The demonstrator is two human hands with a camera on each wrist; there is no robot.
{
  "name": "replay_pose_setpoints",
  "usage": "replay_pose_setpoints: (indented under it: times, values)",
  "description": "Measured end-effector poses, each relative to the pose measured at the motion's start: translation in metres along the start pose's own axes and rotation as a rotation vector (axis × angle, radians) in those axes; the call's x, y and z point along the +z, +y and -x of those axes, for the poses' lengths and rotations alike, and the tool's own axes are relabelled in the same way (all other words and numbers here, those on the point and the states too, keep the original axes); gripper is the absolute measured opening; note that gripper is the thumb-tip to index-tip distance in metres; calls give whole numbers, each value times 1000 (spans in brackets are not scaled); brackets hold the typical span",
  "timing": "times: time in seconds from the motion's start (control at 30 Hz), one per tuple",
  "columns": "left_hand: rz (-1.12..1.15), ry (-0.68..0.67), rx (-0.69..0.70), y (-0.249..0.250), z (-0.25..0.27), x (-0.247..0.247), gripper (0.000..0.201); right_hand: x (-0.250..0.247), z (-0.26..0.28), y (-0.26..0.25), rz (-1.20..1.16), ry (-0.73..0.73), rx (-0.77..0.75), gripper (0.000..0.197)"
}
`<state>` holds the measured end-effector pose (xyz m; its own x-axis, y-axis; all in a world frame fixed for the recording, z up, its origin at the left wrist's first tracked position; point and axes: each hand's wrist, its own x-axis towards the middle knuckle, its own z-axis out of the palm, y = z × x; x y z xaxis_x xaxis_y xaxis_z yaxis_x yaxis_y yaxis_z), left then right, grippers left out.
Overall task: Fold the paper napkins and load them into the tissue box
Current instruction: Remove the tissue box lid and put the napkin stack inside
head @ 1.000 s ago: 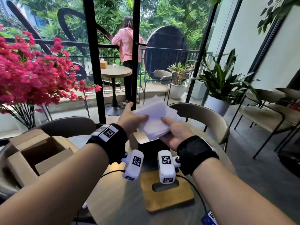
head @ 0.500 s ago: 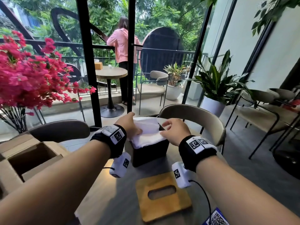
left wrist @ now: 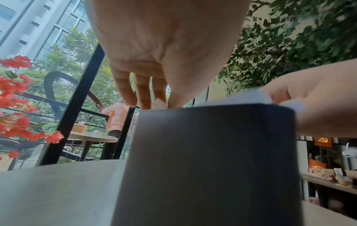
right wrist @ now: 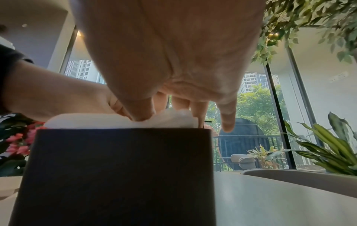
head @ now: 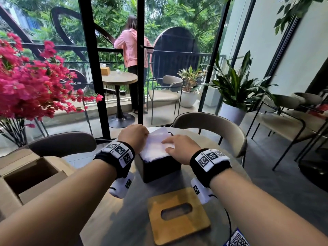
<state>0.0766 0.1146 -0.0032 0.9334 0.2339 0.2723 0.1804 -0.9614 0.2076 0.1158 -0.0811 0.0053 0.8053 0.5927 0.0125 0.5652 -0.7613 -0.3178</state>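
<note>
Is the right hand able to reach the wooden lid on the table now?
Probably yes. The wooden lid lies uncovered on the table, just below the right hand, with nothing between them. But that hand now presses the napkins into the tissue box, so it must let go first.

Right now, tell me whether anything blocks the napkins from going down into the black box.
Nothing visible does. The wooden lid lies flat on the table, off the tissue box, so its top is open. The napkins already sit in the opening, with the left hand and right hand pressing on them. The box's inside is hidden.
</note>
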Motion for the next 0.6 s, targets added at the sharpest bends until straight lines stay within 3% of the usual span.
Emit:
replay_pose_setpoints:
  times: [0.1, 0.23, 0.3, 0.4, 0.6]
  values:
    - [18, -8, 18, 1, -2, 0, 34, 1, -1, 4, 2, 22, -7, 38]
    - [59, 23, 155, 1, -6, 8, 14, 5, -4, 6, 71, 57, -6, 36]
    - [61, -38, 189, -1, -8, 14, 15, 6, -6, 6, 107, 68, -16, 36]
    - [43, -82, 138, 0, -10, 16, 15, 7, -9, 4, 174, 74, -15, 34]
    - [98, -9, -2, 3, -12, 17, 7, 4, -21, -1, 214, -12, 72, 25]
